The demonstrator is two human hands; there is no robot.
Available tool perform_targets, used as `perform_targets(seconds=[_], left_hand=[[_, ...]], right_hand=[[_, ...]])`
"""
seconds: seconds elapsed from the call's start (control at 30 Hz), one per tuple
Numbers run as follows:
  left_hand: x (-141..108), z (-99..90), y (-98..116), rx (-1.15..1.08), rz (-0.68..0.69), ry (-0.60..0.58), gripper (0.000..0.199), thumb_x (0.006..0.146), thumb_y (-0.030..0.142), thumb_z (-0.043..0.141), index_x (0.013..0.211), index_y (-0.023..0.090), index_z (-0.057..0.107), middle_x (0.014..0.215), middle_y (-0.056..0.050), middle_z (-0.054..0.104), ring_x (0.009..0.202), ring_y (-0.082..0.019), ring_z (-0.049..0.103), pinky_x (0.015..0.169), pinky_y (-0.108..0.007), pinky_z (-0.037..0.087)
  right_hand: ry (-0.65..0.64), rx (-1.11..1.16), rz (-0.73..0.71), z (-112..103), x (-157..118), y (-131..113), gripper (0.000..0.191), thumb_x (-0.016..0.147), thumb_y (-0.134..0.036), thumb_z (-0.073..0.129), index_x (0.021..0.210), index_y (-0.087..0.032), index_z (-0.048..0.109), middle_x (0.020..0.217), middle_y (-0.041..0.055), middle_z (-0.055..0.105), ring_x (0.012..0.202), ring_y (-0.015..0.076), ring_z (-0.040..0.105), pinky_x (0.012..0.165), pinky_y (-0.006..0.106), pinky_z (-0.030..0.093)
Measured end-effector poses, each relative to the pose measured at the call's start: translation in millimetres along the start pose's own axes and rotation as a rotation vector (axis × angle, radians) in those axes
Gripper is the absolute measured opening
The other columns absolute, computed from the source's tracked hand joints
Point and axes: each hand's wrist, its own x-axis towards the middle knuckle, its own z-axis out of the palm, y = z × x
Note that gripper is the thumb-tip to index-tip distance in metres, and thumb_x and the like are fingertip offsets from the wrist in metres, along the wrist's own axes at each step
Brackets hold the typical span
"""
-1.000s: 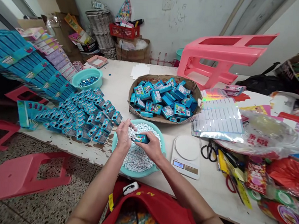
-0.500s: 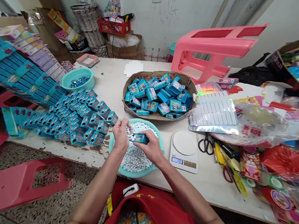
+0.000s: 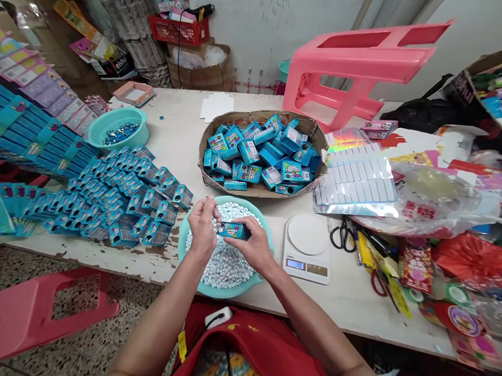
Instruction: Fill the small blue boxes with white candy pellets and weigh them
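Note:
My right hand [image 3: 254, 245] grips a small blue candy box [image 3: 232, 230] lying on its side, its end turned toward my left hand. My left hand [image 3: 203, 226] is closed around some small white candies [image 3: 216, 224], held right against the end of that box. Both hands are above a turquoise basin [image 3: 269, 234] full of loose white candies [image 3: 228, 266]. Beyond the basin, a cut-down cardboard box [image 3: 203, 179] holds many blue candy boxes [image 3: 248, 152] in a jumble. Rows of upright blue boxes [image 3: 164, 211] with round holes in their ends stand to the left.
A white kitchen scale [image 3: 307, 248] sits right of the basin, with black scissors [image 3: 344, 237] beside it. A smaller turquoise bowl [image 3: 141, 133] holds shiny blue pieces. Label sheets [image 3: 357, 180], plastic bags and wrappers crowd the right side. A pink stool [image 3: 300, 77] lies tipped at the back.
The view has shifted slightly, so the table's things appear a little left and higher. The box has turned to show more of its printed face, and fewer candies show at my left fingers.

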Motion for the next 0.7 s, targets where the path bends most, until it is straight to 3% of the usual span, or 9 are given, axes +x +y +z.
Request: perform_targets(seconds=[0.1, 0.23, 0.37, 0.53, 0.63, 0.7], left_hand=[[0.0, 1.1, -2.9, 0.013, 0.006, -0.001, 0.031, 0.078, 0.042, 0.063, 0.065, 0.016, 0.051, 0.047, 0.006, 0.041, 0.040, -0.005, 0.039, 0.039, -0.017, 0.031], [1.6, -0.4, 4.3, -0.035, -0.047, -0.025, 0.032, 0.075, 0.041, 0.067, 0.066, 0.017, 0.049, 0.046, 0.008, 0.034, 0.036, -0.003, 0.031, 0.033, -0.016, 0.021], [2.6, 3.1, 12.2, -0.097, -0.046, -0.054, 0.031, 0.074, 0.038, 0.069, 0.066, 0.017, 0.048, 0.049, 0.008, 0.034, 0.037, -0.003, 0.032, 0.034, -0.015, 0.024], [4.2, 9.8, 5.2, -0.065, -0.062, -0.045, 0.032, 0.075, 0.040, 0.068, 0.065, 0.017, 0.047, 0.048, 0.008, 0.034, 0.037, -0.003, 0.032, 0.034, -0.015, 0.023], [11.9, -1.9, -4.0, 0.018, -0.024, -0.043, 0.031, 0.077, 0.043, 0.063, 0.067, 0.018, 0.047, 0.049, 0.007, 0.034, 0.038, -0.005, 0.031, 0.036, -0.017, 0.025], [21.8, -19.0, -17.1, 0.272, 0.019, -0.057, 0.031, 0.078, 0.047, 0.058, 0.068, 0.019, 0.050, 0.051, 0.005, 0.041, 0.044, -0.008, 0.040, 0.041, -0.019, 0.032]], right_hand=[[0.016, 0.024, 0.017, 2.9, 0.1, 3.0, 0.029, 0.065, -0.028, 0.076, 0.091, -0.024, 0.064, 0.088, 0.0004, 0.061, 0.087, 0.0199, 0.057, 0.080, 0.033, 0.045], [0.035, 0.095, 0.050, 0.7, -3.1, 6.0, 0.032, 0.064, -0.031, 0.077, 0.092, -0.023, 0.064, 0.090, 0.0007, 0.062, 0.088, 0.0199, 0.058, 0.081, 0.034, 0.045], [0.058, 0.149, 0.103, -4.9, -5.1, 10.0, 0.036, 0.063, -0.035, 0.078, 0.095, -0.024, 0.064, 0.093, 0.0009, 0.062, 0.090, 0.0200, 0.057, 0.084, 0.034, 0.045], [0.075, 0.172, 0.123, -2.0, -1.8, 21.8, 0.036, 0.063, -0.037, 0.078, 0.094, -0.022, 0.065, 0.092, 0.0016, 0.062, 0.090, 0.0202, 0.058, 0.084, 0.035, 0.045], [0.096, 0.233, 0.167, -11.9, -7.8, 28.0, 0.041, 0.062, -0.037, 0.079, 0.097, -0.023, 0.064, 0.095, 0.0024, 0.063, 0.092, 0.0211, 0.059, 0.083, 0.035, 0.047], [0.129, 0.302, 0.188, -29.4, -17.0, 30.7, 0.043, 0.061, -0.036, 0.080, 0.098, -0.023, 0.063, 0.097, 0.0021, 0.063, 0.093, 0.0210, 0.060, 0.083, 0.034, 0.048]])
